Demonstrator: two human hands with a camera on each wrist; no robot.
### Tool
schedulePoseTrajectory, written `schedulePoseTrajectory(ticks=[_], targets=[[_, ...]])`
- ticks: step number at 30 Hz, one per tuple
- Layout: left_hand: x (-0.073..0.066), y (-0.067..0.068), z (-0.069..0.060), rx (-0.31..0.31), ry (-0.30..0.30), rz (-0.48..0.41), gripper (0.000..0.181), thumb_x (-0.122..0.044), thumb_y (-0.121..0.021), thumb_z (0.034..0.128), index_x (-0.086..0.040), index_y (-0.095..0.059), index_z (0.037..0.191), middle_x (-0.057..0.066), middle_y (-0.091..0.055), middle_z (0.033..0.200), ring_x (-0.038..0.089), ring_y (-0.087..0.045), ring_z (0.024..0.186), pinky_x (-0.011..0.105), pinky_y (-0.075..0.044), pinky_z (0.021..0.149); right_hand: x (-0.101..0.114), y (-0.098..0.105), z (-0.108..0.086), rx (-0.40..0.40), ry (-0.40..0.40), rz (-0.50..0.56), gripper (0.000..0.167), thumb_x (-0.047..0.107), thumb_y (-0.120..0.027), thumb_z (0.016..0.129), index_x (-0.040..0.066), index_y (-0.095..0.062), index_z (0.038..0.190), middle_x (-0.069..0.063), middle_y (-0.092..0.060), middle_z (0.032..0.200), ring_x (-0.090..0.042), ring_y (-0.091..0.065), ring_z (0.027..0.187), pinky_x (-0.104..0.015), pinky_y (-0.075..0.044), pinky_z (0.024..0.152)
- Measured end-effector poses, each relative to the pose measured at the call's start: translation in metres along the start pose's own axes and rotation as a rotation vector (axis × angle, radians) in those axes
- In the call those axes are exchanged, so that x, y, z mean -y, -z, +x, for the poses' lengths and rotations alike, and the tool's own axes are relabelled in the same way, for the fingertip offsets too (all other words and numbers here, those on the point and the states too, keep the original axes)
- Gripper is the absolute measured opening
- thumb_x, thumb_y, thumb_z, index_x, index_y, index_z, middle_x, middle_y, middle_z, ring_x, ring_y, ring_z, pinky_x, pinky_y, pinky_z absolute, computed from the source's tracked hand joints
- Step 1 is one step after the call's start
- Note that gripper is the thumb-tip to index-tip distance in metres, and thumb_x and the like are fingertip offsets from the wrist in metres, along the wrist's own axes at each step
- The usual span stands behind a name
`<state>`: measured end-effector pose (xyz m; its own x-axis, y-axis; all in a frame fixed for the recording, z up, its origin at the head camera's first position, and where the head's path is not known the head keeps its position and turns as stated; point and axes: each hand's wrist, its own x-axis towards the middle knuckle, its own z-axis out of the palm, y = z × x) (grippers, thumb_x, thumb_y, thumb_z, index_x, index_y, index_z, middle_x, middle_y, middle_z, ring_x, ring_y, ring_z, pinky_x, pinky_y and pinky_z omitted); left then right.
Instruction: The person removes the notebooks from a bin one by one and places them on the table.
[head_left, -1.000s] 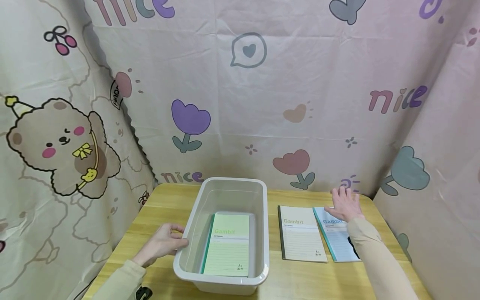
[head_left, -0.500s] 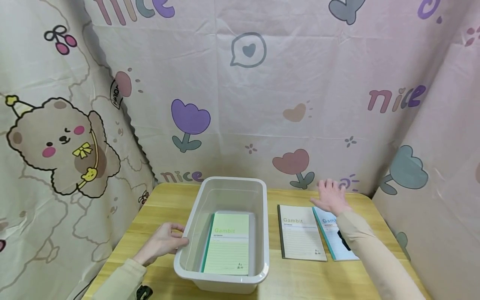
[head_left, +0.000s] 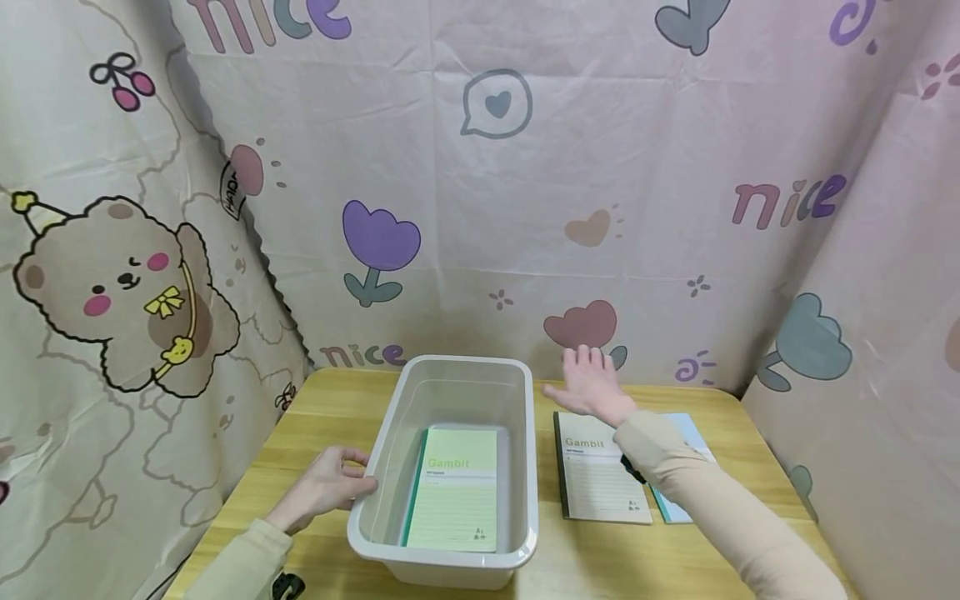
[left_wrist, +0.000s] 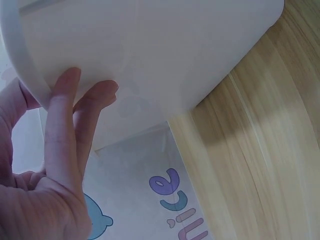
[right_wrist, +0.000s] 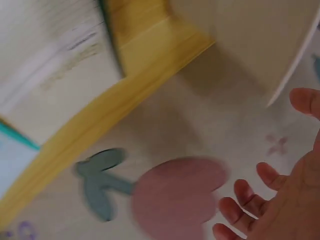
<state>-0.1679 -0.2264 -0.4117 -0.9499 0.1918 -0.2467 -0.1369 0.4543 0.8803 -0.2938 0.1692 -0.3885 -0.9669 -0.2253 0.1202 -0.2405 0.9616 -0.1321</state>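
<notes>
Low and left of centre in the head view, the left hand (head_left: pixel 326 483) pinched the left rim of the pale tub (head_left: pixel 442 560), with two fingers against its outer wall, while the green notebook (head_left: pixel 453 492) lay flat inside, to the right of that hand. Right of the frame's centre, the right hand (head_left: pixel 592 387) hung with fingers spread wide, just above the top edge of the white notebook (head_left: pixel 603 483) in the picture; beyond that, towards the lower right, the blue notebook (head_left: pixel 686 427) lay on the desk (head_left: pixel 330 417), partly hidden by the sleeve (head_left: pixel 705 492).
</notes>
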Motion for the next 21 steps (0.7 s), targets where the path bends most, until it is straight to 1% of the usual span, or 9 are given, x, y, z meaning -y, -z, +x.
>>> schedulePoseTrajectory(ticks=[5,7,9,11,13,17,19,21], targets=[[0.000,0.000,0.000,-0.010,0.014,0.015,0.047,-0.003,-0.065,0.0848,0.021,-0.050,0.122,0.028,-0.074,0.102,0.030,-0.075,0.088,0.042,-0.068,0.072,0.046,0.007,0.008,0.043,0.034,-0.031,0.072,0.062,-0.060,0.087,0.003,-0.050,0.125,-0.019,-0.052,0.117,-0.039,-0.047,0.112,-0.050,-0.042,0.095],[0.000,0.000,0.000,-0.013,0.019,0.018,0.047,-0.003,-0.065,0.0848,0.021,-0.050,0.123,0.028,-0.073,0.103,0.030,-0.075,0.088,0.042,-0.068,0.073,0.061,0.008,0.011,0.058,0.042,-0.035,0.073,0.063,-0.060,0.087,0.003,-0.049,0.127,-0.019,-0.052,0.120,-0.039,-0.047,0.115,-0.049,-0.041,0.097],[0.000,-0.001,0.000,-0.017,0.026,0.018,0.047,-0.003,-0.065,0.0846,0.020,-0.050,0.123,0.027,-0.074,0.103,0.030,-0.075,0.089,0.042,-0.068,0.073,0.075,0.010,0.015,0.077,0.048,-0.042,0.077,0.064,-0.059,0.087,0.003,-0.048,0.132,-0.019,-0.052,0.125,-0.039,-0.046,0.119,-0.049,-0.041,0.099],[0.000,-0.001,0.000,-0.022,0.029,0.020,0.047,-0.003,-0.066,0.0842,0.020,-0.050,0.123,0.026,-0.074,0.103,0.030,-0.075,0.089,0.042,-0.068,0.073,0.088,0.010,0.019,0.097,0.053,-0.049,0.083,0.066,-0.058,0.087,0.003,-0.045,0.139,-0.020,-0.050,0.130,-0.039,-0.044,0.124,-0.049,-0.040,0.102],[0.000,-0.001,0.001,-0.026,0.030,0.018,0.046,-0.002,-0.066,0.0839,0.019,-0.051,0.122,0.026,-0.074,0.103,0.030,-0.075,0.089,0.042,-0.068,0.073,0.100,0.009,0.025,0.115,0.057,-0.057,0.086,0.067,-0.058,0.087,0.003,-0.043,0.142,-0.020,-0.050,0.133,-0.039,-0.043,0.127,-0.049,-0.040,0.104],[0.000,-0.001,0.001,-0.024,0.024,0.014,0.047,-0.002,-0.065,0.0842,0.020,-0.050,0.123,0.028,-0.073,0.104,0.031,-0.075,0.090,0.043,-0.068,0.073,0.121,0.002,0.036,0.135,0.055,-0.052,0.085,0.066,-0.059,0.087,0.004,-0.043,0.143,-0.019,-0.050,0.137,-0.037,-0.043,0.130,-0.049,-0.039,0.109],[0.000,-0.001,0.001,-0.024,0.023,0.016,0.047,-0.002,-0.065,0.0845,0.020,-0.050,0.123,0.029,-0.073,0.105,0.031,-0.075,0.091,0.043,-0.068,0.073,0.132,-0.001,0.038,0.144,0.045,-0.046,0.082,0.065,-0.060,0.087,0.005,-0.045,0.142,-0.017,-0.050,0.139,-0.036,-0.044,0.131,-0.049,-0.039,0.111],[-0.001,-0.002,0.001,-0.027,0.024,0.016,0.047,-0.002,-0.066,0.0846,0.020,-0.051,0.123,0.029,-0.073,0.105,0.031,-0.075,0.091,0.043,-0.068,0.073,0.143,-0.005,0.039,0.160,0.037,-0.049,0.084,0.066,-0.058,0.088,0.006,-0.044,0.145,-0.017,-0.049,0.143,-0.035,-0.044,0.134,-0.050,-0.038,0.114]])
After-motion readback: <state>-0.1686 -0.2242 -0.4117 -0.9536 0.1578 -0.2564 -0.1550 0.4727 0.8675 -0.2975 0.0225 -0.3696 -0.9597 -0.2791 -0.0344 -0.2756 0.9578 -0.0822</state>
